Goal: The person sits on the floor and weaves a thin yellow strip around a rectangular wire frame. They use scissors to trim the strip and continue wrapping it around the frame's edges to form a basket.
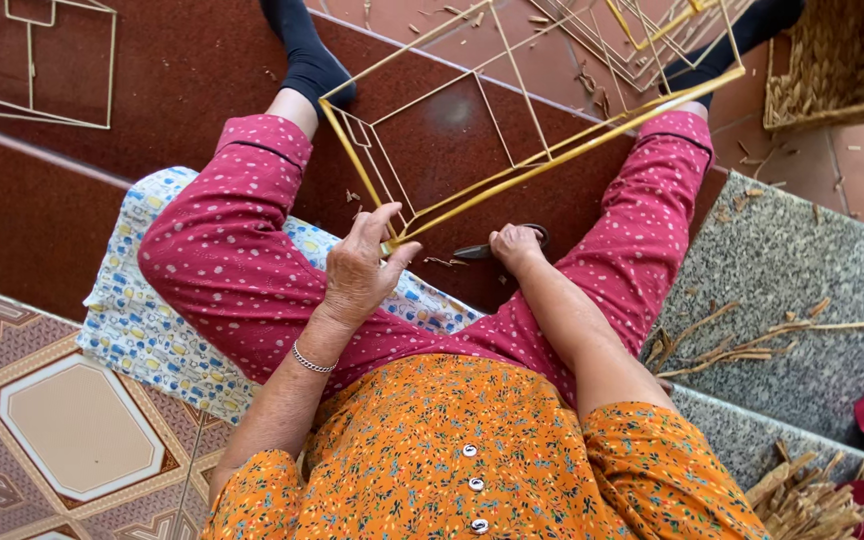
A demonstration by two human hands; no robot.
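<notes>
Left hand (360,268): pinches frame (512,130) corner.
Right hand (514,247): closed on scissors (487,250), at 3 o'clock of the left hand.
Risk: a slipping blade could nick the left thumb.

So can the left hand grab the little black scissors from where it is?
Probably yes. The scissors lie on the step between the knees, just beside the left hand, with nothing between them. But that hand pinches the corner of the yellow stick frame, and the right hand already rests on the scissors.
</notes>
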